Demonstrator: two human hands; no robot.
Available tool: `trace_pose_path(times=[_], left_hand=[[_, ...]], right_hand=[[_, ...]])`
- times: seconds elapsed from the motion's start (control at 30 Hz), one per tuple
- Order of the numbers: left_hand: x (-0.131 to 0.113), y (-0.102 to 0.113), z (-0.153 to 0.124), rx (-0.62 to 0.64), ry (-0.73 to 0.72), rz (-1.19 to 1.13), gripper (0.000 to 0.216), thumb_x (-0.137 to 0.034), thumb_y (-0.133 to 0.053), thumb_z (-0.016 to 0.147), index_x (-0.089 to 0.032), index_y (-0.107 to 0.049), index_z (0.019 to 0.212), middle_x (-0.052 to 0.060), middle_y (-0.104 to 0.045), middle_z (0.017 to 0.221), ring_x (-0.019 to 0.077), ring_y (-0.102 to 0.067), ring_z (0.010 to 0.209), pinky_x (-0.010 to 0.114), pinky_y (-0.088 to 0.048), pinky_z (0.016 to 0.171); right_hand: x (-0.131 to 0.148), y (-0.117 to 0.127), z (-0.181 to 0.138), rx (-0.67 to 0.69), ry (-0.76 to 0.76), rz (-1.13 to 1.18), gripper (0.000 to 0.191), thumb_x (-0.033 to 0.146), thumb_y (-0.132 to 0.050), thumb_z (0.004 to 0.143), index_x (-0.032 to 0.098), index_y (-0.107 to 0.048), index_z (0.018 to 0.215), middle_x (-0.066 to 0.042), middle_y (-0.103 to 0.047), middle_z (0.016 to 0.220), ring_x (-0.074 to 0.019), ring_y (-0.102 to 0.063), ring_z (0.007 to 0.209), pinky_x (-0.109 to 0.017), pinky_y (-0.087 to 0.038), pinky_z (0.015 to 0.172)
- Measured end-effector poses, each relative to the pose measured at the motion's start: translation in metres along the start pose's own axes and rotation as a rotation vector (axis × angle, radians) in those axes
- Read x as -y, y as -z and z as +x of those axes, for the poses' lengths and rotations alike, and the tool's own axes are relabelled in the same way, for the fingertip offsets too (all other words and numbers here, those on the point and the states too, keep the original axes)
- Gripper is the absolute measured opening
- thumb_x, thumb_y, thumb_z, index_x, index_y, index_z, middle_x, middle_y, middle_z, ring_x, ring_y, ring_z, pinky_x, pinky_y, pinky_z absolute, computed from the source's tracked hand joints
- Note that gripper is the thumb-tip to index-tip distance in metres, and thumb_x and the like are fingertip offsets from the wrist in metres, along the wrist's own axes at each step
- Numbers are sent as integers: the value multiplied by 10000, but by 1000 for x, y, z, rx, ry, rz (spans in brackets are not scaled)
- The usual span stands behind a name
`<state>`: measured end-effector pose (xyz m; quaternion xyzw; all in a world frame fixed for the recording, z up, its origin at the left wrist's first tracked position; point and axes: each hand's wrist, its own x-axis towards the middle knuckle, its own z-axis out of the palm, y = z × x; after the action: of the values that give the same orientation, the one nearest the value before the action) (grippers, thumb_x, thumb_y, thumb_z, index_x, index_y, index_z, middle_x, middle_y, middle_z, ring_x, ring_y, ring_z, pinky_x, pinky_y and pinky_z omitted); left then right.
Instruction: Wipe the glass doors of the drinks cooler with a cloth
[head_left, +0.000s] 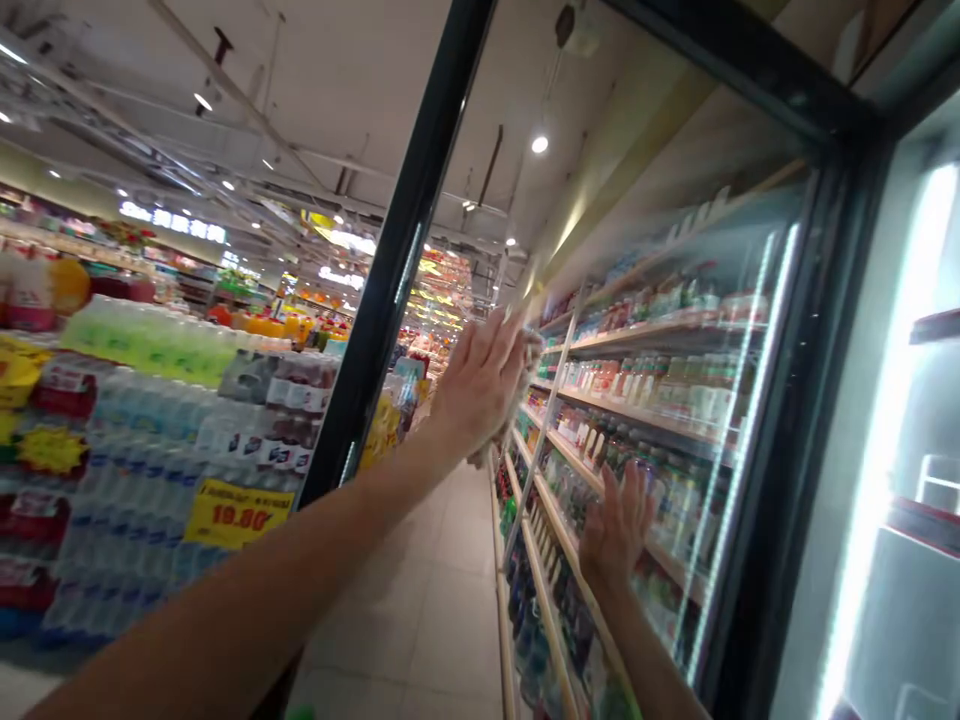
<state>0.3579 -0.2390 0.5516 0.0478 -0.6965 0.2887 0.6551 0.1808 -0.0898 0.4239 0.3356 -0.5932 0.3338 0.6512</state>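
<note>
My left hand [480, 385] is stretched out at the glass door [645, 130], its fingers together over a crumpled, light-coloured cloth [529, 365]. The cloth shows past the fingers on the right and below the palm, lying between hand and glass. Lower and to the right, my right hand [619, 520] is raised with its fingers apart, at the glass; I see nothing in it. The glass door stands swung open, tilted in view, with a dark frame [401, 240].
At right is a lit cooler interior [919, 420] with a bright light strip [885, 450]. Shelves of bottles [660, 390] appear in the glass. Packs of bottled water [142, 500] are stacked at left behind a yellow price sign [238, 512]. A tiled aisle floor [420, 600] runs ahead.
</note>
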Motion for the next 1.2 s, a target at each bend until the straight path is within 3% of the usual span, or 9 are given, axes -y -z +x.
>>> trace_pose_path(times=[0.1,0.23,0.43,0.63,0.77,0.93,1.0,1.1,1.2], left_hand=[[-10,2,-29,84,-177,-70,491,-332,-346,902,-71,-417,1312,152,-425,1395,267,-331,1330,434,-260,1107],[-32,2,-71,159,-747,-205,423,-277,-392,864,-171,-490,1261,45,-480,1366,182,-387,1291,343,-256,1113],[6,8,-5,213,-407,-136,489,-201,-365,860,-179,-385,1349,64,-414,1416,221,-286,1356,472,-208,1115],[21,10,-24,209,-743,-197,393,-280,-368,894,-261,-472,1272,-30,-455,1392,131,-307,1337,330,-192,1133],[38,8,-9,158,-224,-69,469,-246,-354,901,-127,-360,1355,112,-380,1436,235,-213,1384,506,-110,1128],[27,8,-16,315,-773,-222,358,-325,-376,902,-326,-494,1240,-67,-441,1400,115,-288,1348,327,-149,1145],[33,9,-5,288,-682,-206,384,-310,-350,913,-297,-459,1280,-36,-421,1418,144,-292,1349,378,-152,1144],[44,10,15,183,-212,-107,500,-303,-363,901,-141,-334,1373,117,-293,1481,277,-182,1391,541,-111,1116],[40,9,10,314,-432,-137,490,-360,-394,889,-210,-372,1355,58,-302,1485,242,-168,1398,489,-102,1139]], right_hand=[[3,1,-2,-31,2,12,499,277,-300,919,240,-295,1417,-137,-307,1477,-291,-233,1383,-610,-223,1046],[4,4,-1,-28,5,35,485,270,-293,914,226,-345,1395,-135,-334,1463,-290,-264,1371,-591,-232,1051],[3,3,-2,-25,14,35,488,261,-300,910,230,-342,1395,-125,-310,1477,-291,-251,1376,-586,-226,1053],[2,3,-3,-10,12,50,487,251,-330,913,246,-331,1399,-121,-305,1483,-290,-241,1382,-586,-233,1053],[2,3,-2,-25,27,44,483,252,-320,913,236,-337,1396,-120,-310,1481,-286,-235,1384,-585,-220,1060],[4,4,-2,-5,-1,59,470,263,-303,915,225,-367,1379,-123,-320,1474,-286,-233,1385,-593,-215,1059],[4,3,-2,-8,8,68,475,253,-311,909,226,-368,1380,-120,-319,1476,-287,-234,1385,-593,-216,1060],[2,2,-3,-26,4,67,479,239,-326,900,224,-377,1376,-118,-327,1473,-284,-245,1382,-583,-213,1069],[1,2,-4,-20,-15,48,471,244,-326,897,217,-401,1361,-123,-341,1464,-285,-254,1378,-579,-219,1068]])
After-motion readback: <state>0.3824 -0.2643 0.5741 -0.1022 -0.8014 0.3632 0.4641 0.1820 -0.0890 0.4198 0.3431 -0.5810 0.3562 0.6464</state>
